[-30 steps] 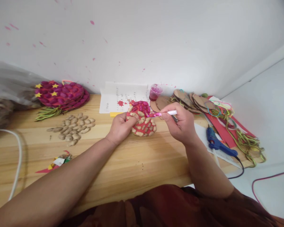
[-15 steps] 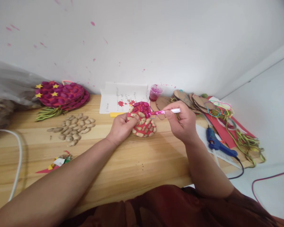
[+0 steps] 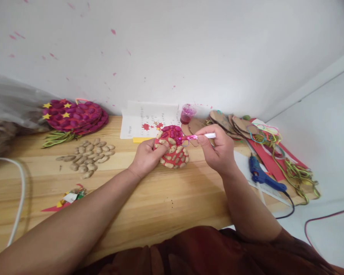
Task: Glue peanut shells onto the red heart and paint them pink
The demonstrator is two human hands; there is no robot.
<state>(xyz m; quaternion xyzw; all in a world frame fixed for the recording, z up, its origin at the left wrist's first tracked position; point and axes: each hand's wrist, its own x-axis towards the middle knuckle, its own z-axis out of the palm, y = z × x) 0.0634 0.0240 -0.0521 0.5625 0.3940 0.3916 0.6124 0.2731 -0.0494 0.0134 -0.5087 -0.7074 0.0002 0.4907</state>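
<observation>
My left hand (image 3: 148, 154) grips the left edge of a red disc covered with peanuts (image 3: 174, 156), thumb on its face. The peanuts at its top are painted magenta; the lower ones are bare. My right hand (image 3: 218, 147) pinches a paintbrush (image 3: 210, 135) with a white handle, its magenta-smeared tip touching the upper right of the disc. Behind them stands a clear cup of magenta paint (image 3: 188, 114). Red paper stars (image 3: 145, 126) lie on a white sheet (image 3: 126, 130) at the wall.
Loose peanuts (image 3: 88, 156) lie on the wooden table (image 3: 149, 198) at left. Behind them are finished magenta discs (image 3: 80, 114) with yellow stars. Cardboard discs (image 3: 222, 122), a blue glue gun (image 3: 265, 178) with its cord and green yarn (image 3: 296, 177) occupy the right side. Paper scraps (image 3: 70, 198) lie front left.
The brush and my right hand have shifted slightly left and down. My left hand keeps its hold on the disc, and the whole view has moved a little.
</observation>
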